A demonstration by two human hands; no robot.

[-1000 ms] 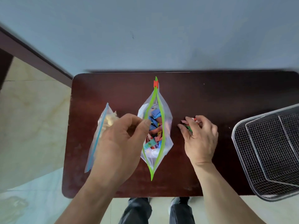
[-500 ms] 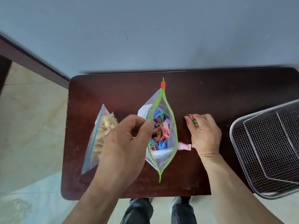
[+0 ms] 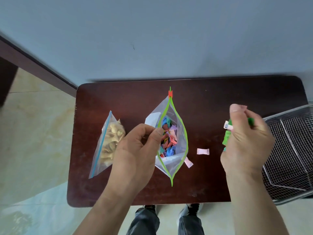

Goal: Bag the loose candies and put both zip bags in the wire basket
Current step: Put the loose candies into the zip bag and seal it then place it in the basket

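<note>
A clear zip bag with a green seal point(image 3: 179, 160) stands open in the middle of the dark table, full of coloured wrapped candies point(image 3: 168, 139). My left hand point(image 3: 135, 150) pinches its left rim and holds the mouth apart. My right hand point(image 3: 245, 138) is raised to the right of the bag, shut on several wrapped candies, green and pink. Two pink candies lie loose on the table: one point(image 3: 202, 151) between bag and right hand, the other point(image 3: 188, 162) touching the bag's right edge. A second zip bag with a blue seal point(image 3: 108, 145), holding pale snacks, lies at the left.
The wire basket point(image 3: 291, 158) sits at the table's right edge, partly overhanging and partly hidden by my right hand. A grey-blue wall runs behind the table point(image 3: 118, 99). Tiled floor shows at the left, and my legs and shoes below the front edge.
My right hand has lifted off the table with candies in it and moved right. Two pink candies now lie uncovered on the table. The left hand keeps its hold on the bag's rim.
</note>
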